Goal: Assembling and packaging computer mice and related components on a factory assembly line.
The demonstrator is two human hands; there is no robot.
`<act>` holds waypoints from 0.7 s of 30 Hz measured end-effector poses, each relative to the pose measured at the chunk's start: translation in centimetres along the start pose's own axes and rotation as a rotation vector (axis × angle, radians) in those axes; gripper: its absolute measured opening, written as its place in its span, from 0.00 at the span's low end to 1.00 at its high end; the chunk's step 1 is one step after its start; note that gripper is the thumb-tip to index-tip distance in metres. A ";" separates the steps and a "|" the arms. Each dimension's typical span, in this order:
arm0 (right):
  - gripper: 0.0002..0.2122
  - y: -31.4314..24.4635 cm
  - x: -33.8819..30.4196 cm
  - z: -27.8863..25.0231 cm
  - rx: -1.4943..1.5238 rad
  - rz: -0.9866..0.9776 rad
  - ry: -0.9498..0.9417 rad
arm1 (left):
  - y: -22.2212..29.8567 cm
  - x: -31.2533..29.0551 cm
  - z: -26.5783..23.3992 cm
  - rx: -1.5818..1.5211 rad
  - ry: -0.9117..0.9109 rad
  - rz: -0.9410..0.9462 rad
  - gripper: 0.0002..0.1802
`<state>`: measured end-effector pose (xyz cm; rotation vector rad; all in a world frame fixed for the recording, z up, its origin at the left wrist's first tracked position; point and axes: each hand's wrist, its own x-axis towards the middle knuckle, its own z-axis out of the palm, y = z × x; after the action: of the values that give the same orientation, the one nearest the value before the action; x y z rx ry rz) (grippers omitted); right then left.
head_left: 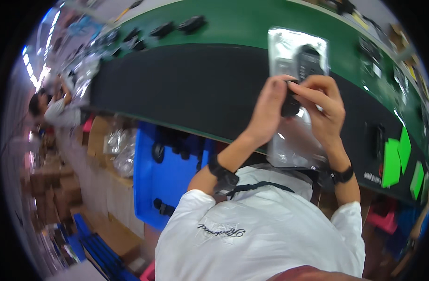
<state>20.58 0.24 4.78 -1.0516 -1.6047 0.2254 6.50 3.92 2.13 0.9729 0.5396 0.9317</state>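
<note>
Over the workbench, my left hand (269, 105) and my right hand (324, 105) meet on a small black part (290, 104). My left thumb and fingers close around it from one side. The right thumb and forefinger pinch at its upper end. Most of the part is covered by my fingers, so its exact kind does not show. Beneath both hands lies a shiny clear plastic blister tray (281, 42), reaching to the bench's near edge. A black elongated device (310, 60) with rounded ends rests in the tray's far end, just beyond my fingers.
A black mat (177, 86) covers the green bench (238, 23). Several black parts (192, 24) lie along the far side. Bright green cards (391, 161) lie at right. A blue bin (170, 175) with black pieces stands left of me. Another person (60, 110) works at far left.
</note>
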 end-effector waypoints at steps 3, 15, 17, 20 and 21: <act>0.18 -0.1 -0.4 -0.1 0.047 0.145 0.010 | -0.4 0.2 0.0 0.034 -0.036 0.035 0.28; 0.17 -0.3 -0.6 0.1 -0.125 -0.067 0.059 | 0.1 -0.2 0.6 0.014 -0.048 0.073 0.28; 0.17 -0.1 -0.4 -0.2 -0.074 -0.004 0.034 | -0.1 0.0 0.2 0.086 -0.058 0.092 0.28; 0.17 0.2 -0.7 -0.7 -0.045 0.069 -0.013 | -0.1 0.0 0.2 0.101 -0.088 0.075 0.27; 0.17 0.2 -0.9 -0.7 -0.058 0.079 -0.041 | -0.1 0.0 0.2 0.103 -0.083 0.076 0.27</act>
<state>21.27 -0.55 4.24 -1.1630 -1.6161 0.2556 6.74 3.82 2.14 1.1270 0.4867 0.9338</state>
